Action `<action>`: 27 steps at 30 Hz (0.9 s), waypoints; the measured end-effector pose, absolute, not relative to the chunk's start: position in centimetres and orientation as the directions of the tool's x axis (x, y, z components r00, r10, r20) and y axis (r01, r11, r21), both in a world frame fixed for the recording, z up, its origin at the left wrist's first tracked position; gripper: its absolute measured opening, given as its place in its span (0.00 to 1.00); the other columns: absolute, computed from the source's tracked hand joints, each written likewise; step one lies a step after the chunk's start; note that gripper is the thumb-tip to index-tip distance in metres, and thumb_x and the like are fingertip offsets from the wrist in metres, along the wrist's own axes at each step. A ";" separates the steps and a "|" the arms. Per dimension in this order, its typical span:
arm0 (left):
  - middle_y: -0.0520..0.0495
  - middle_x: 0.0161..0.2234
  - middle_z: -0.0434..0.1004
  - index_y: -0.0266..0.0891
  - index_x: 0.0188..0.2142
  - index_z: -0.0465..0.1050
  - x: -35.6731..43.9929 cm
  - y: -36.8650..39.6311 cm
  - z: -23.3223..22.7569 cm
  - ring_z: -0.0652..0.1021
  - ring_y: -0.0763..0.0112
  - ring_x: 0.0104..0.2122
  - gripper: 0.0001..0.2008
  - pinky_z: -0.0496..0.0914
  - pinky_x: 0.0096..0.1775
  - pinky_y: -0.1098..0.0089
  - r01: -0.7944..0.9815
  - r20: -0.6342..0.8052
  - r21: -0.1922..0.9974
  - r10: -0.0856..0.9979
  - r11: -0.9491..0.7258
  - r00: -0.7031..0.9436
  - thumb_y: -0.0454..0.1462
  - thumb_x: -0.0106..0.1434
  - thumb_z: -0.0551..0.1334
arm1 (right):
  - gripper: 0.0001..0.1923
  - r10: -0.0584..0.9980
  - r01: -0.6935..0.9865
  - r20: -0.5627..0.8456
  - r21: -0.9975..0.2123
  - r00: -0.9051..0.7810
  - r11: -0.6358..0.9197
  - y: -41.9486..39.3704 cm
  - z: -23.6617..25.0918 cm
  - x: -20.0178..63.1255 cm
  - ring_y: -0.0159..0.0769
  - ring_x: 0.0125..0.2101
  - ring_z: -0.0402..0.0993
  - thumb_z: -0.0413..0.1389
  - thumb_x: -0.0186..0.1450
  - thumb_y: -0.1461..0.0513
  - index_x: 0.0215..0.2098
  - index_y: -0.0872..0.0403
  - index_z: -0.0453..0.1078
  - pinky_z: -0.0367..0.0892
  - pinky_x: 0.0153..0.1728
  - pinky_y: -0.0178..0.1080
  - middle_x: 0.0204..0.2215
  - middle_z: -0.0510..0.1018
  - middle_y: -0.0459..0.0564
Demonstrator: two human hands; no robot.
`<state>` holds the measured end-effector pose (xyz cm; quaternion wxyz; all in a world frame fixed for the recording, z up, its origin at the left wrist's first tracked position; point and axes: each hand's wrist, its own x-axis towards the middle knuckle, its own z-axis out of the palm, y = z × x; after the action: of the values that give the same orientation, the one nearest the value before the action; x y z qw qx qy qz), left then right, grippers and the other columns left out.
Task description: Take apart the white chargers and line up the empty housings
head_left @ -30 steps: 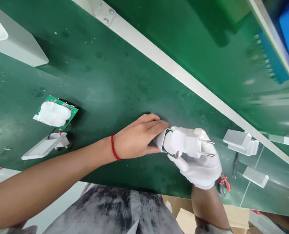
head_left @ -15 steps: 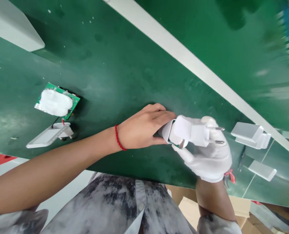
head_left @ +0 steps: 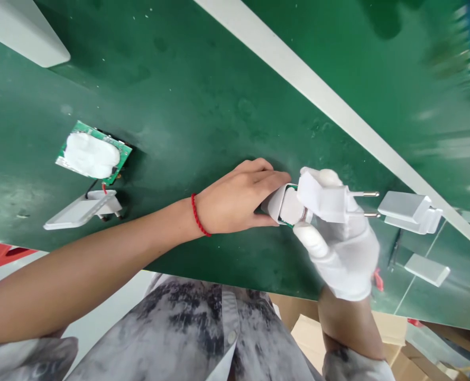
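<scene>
My bare left hand point(head_left: 235, 198), with a red string at the wrist, grips the white housing shell point(head_left: 276, 203) of a charger over the green mat point(head_left: 187, 106). My right hand point(head_left: 343, 248), in a white glove, holds the white plug part point(head_left: 325, 198) with two metal pins pointing right. The edge of a green circuit board point(head_left: 294, 222) shows between the two white parts, which touch each other.
At the left lie a green circuit board with a white pad point(head_left: 93, 155) and a white cover point(head_left: 82, 210) wired to it. White housing pieces point(head_left: 409, 211), point(head_left: 427, 270) lie at the right. A white bar point(head_left: 330, 108) crosses the mat. Cardboard boxes point(head_left: 381, 330) sit below.
The view has shifted, and both hands with the charger sit higher in the frame. My right hand has turned the plug part, which now stands more apart from the shell.
</scene>
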<state>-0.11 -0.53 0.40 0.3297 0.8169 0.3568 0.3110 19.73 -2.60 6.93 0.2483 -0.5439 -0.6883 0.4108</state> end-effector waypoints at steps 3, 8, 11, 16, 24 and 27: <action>0.42 0.48 0.77 0.36 0.52 0.67 0.0 -0.6 0.3 0.73 0.56 0.50 0.22 0.69 0.52 0.58 0.400 0.264 0.751 0.794 -0.525 0.548 0.42 0.61 0.68 | 0.29 0.964 0.531 -0.141 -0.847 -0.225 0.000 -2.7 5.1 19.2 0.48 0.60 0.67 0.65 0.59 0.57 0.57 0.49 0.65 0.66 0.58 0.53 0.59 0.70 0.54; 0.40 0.47 0.78 0.34 0.51 0.66 0.5 -0.9 0.0 0.74 0.57 0.49 0.26 0.71 0.50 0.60 0.432 0.339 0.725 0.824 -0.536 0.453 0.43 0.58 0.71 | 0.33 0.950 0.666 0.284 -0.685 -0.130 0.295 -4.8 3.9 19.6 0.45 0.49 0.75 0.65 0.59 0.62 0.61 0.46 0.64 0.74 0.50 0.51 0.51 0.74 0.51; 0.36 0.46 0.78 0.30 0.50 0.67 0.8 -1.0 -0.1 0.75 0.55 0.46 0.26 0.72 0.48 0.59 0.468 0.381 0.677 0.815 -0.568 0.437 0.42 0.57 0.71 | 0.39 0.789 0.768 0.445 -0.286 -0.423 0.573 -5.8 3.8 19.6 0.47 0.48 0.75 0.66 0.56 0.67 0.64 0.47 0.62 0.76 0.47 0.49 0.47 0.76 0.52; 0.39 0.47 0.77 0.33 0.50 0.67 0.8 -0.9 0.2 0.74 0.55 0.47 0.19 0.72 0.48 0.58 0.489 0.317 0.675 0.815 -0.553 0.485 0.34 0.60 0.67 | 0.39 0.721 0.795 0.507 -0.107 -0.473 0.597 -5.1 2.5 18.5 0.48 0.49 0.75 0.63 0.60 0.66 0.67 0.48 0.55 0.77 0.45 0.47 0.49 0.76 0.56; 0.39 0.47 0.77 0.34 0.48 0.67 0.7 -0.9 0.5 0.74 0.55 0.46 0.18 0.71 0.48 0.59 0.507 0.270 0.675 0.819 -0.536 0.507 0.33 0.59 0.66 | 0.34 0.774 0.833 0.434 -0.089 -0.462 0.547 -5.2 2.4 18.8 0.50 0.50 0.73 0.59 0.63 0.62 0.66 0.46 0.56 0.75 0.44 0.51 0.52 0.70 0.59; 0.40 0.46 0.77 0.34 0.47 0.67 0.7 -0.9 0.6 0.74 0.56 0.46 0.18 0.72 0.48 0.59 0.500 0.278 0.679 0.819 -0.537 0.502 0.34 0.59 0.67 | 0.34 0.804 0.837 0.410 -0.152 -0.430 0.525 -5.5 2.6 18.8 0.48 0.47 0.74 0.60 0.62 0.63 0.65 0.47 0.58 0.75 0.42 0.48 0.48 0.70 0.59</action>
<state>0.70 -0.91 0.59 0.2672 0.8244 0.3999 0.2984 18.76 -5.50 2.55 0.2213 -0.4857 -0.8449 -0.0372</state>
